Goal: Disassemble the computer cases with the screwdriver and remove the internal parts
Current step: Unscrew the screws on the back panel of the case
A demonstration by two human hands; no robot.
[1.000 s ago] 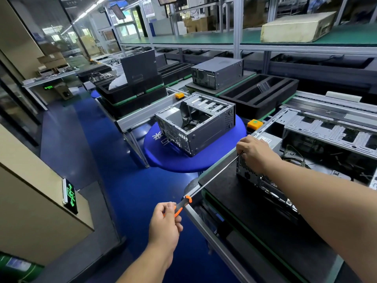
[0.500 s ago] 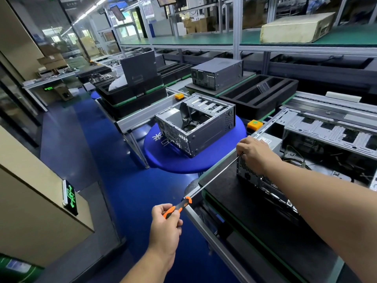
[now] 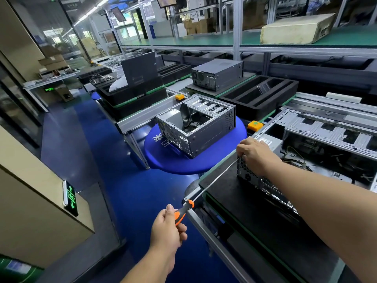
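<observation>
Little has shifted: left hand (image 3: 168, 227) still grips the screwdriver (image 3: 206, 189) handle, its tip at the open computer case's (image 3: 263, 181) rear corner on the bench, right hand (image 3: 258, 155) curled there. Keeping the shaft square should prevent slipping.

Screwdriver (image 3: 206, 189) tip hidden under right hand (image 3: 257, 155).

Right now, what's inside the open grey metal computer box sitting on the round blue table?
Inside the open grey metal computer case I see black cables and an empty silver drive rack. Its walls hide the rest of the floor.
</observation>
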